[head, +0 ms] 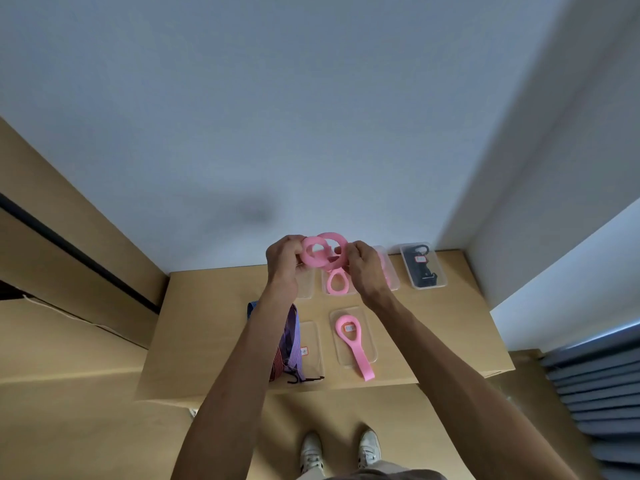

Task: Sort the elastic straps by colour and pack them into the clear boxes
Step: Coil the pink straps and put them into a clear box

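My left hand (284, 258) and my right hand (363, 268) hold a coiled pink elastic strap (323, 252) between them, raised above the back of the table. Below it a clear box (341, 282) contains a looped pink strap. Another clear box (353, 341) near the front holds a pink strap (351, 342) whose tail hangs past the box edge. A clear box (423, 266) at the back right holds a black strap. Purple and red striped straps (289, 344) lie heaped beside and over a clear box (311, 344), partly hidden by my left forearm.
The boxes sit on a small wooden table (207, 323) against a pale wall. Large cardboard boxes (69, 306) stand to the left. A stack of blue-grey panels (595, 393) is at the right. My shoes (341, 448) are on the floor below the table's front edge.
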